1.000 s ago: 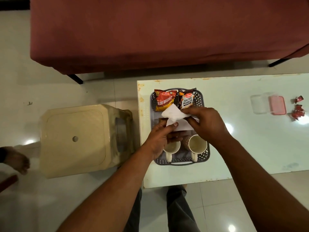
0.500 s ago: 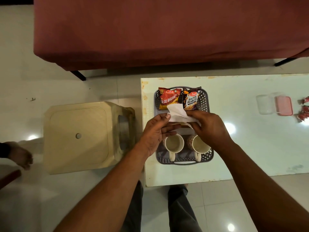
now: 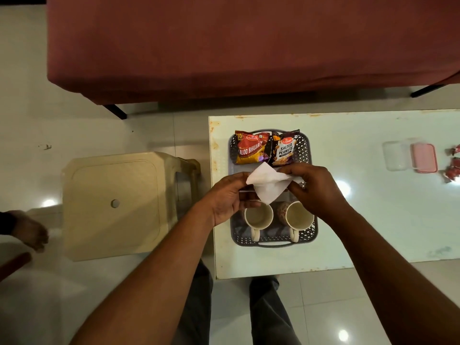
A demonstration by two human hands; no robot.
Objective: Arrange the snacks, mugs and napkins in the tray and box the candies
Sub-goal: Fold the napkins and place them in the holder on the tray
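Observation:
A grey perforated tray (image 3: 306, 155) sits at the left end of the white table (image 3: 361, 220). Two snack packets lie at its far end: a red Aloo Bhujia packet (image 3: 251, 150) and a dark Salted Peanuts packet (image 3: 285, 150). Two cream mugs (image 3: 258, 216) (image 3: 299, 217) stand at its near end. My left hand (image 3: 230, 197) and my right hand (image 3: 315, 188) both pinch a white napkin (image 3: 266, 185) above the tray's middle. A clear box (image 3: 395, 155) with its pink lid (image 3: 424, 158) lies far right, with red candies (image 3: 451, 170) beside it.
A beige plastic stool (image 3: 112, 205) stands left of the table. A maroon-covered bed or sofa (image 3: 249, 46) fills the far side. Another person's foot (image 3: 27, 230) rests on the floor at the left edge. My legs are below the table's near edge.
The napkin has been lifted and spread wider between both hands, now held higher over the tray's middle; my left hand has turned palm-up.

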